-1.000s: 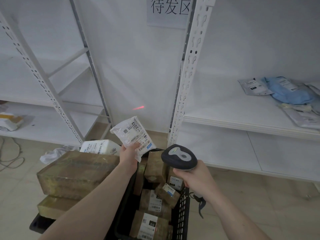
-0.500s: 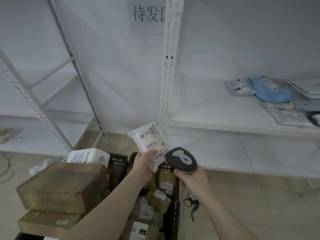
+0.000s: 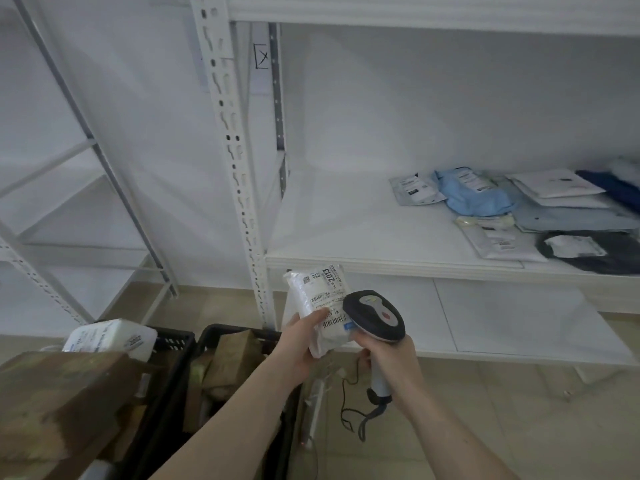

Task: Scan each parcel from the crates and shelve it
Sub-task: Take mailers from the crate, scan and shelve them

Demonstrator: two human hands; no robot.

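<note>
My left hand (image 3: 300,341) grips a small white bagged parcel (image 3: 317,299) with a barcode label marked 2013, held upright in front of the shelf's lower edge. My right hand (image 3: 391,358) holds a dark handheld scanner (image 3: 375,315) by its grey handle, its head right beside the parcel's label. Below my left arm stand black crates (image 3: 180,386) holding several brown taped parcels (image 3: 235,355). The white shelf (image 3: 346,237) carries several shelved mailer bags (image 3: 474,197) at its right.
A large brown box (image 3: 59,403) and a white parcel (image 3: 110,341) top the left crate. A white perforated upright (image 3: 239,181) stands just left of the parcel. Another white rack (image 3: 62,174) is at left. The scanner's cord (image 3: 349,403) dangles over the tiled floor.
The view swung right toward the shelf. The parcel and the scanner moved closer together, with the scanner head now beside the label. The crates slid toward the lower left of the view.
</note>
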